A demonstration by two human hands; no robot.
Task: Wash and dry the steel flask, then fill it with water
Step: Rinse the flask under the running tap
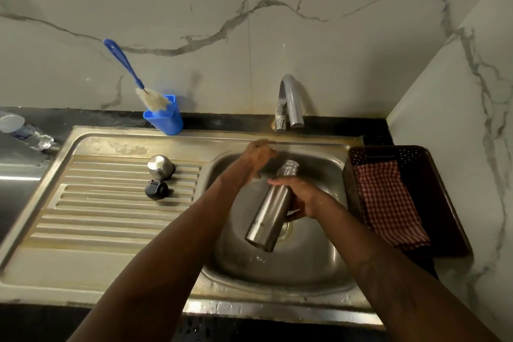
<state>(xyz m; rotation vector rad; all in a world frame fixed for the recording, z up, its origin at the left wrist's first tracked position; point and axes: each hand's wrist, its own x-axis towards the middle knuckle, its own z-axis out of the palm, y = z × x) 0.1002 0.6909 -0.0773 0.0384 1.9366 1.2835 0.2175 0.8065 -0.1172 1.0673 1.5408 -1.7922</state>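
Steel flask (pixel 268 212) held tilted over the sink basin (pixel 313 264), open mouth up and away toward the tap (pixel 288 103), base low and near the drain. Cap off; inside of the flask not visible from here.

Right hand (pixel 301 200) wrapped around the flask's middle, fingers closed on the body. Left hand (pixel 256 159) blurred, just beside the flask's neck, fingers curled; cannot tell whether it touches or grips anything.

On the ribbed draining board (pixel 111 216), left of the basin: a steel cap (pixel 160 166) and, just in front of it, a black stopper (pixel 156 189), close together, neither touching the flask.

Blue holder (pixel 164 116) at the back edge of the sink, a blue-handled bottle brush (pixel 133 78) standing in it, bristles down, handle leaning left against the wall.

Dark basket (pixel 444 189) right of the sink, holding a red-and-white checked cloth (pixel 388 203), which drapes over the front rim.

Clear plastic bottle (pixel 22 130) lying on the desk at far left; contents not clear.
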